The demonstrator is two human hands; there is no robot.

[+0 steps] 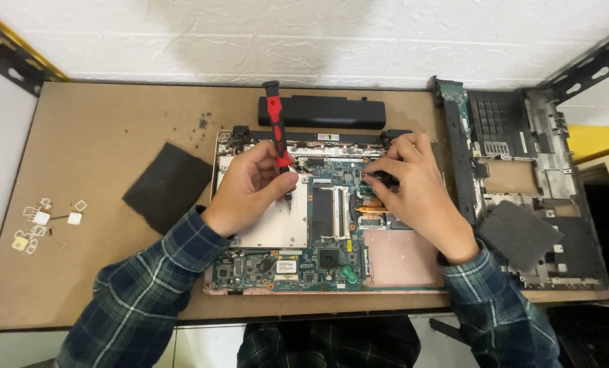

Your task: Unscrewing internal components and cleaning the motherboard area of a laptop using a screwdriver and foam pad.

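An opened laptop base (386,262) with its green circuit board (321,255) exposed lies in the middle of the brown table. My left hand (250,187) is shut on a red and black screwdriver (275,123), held upright with its tip down on the board near a silver plate (277,225). My right hand (413,184) rests on the board's upper right part, its fingers pinching a small black part (379,176) there.
A black battery bar (321,111) lies behind the laptop. A dark foam pad (168,185) sits to the left, with small white clips (42,221) and tiny screws (201,124) farther out. A removed laptop shell (522,177) with another dark pad (519,234) fills the right side.
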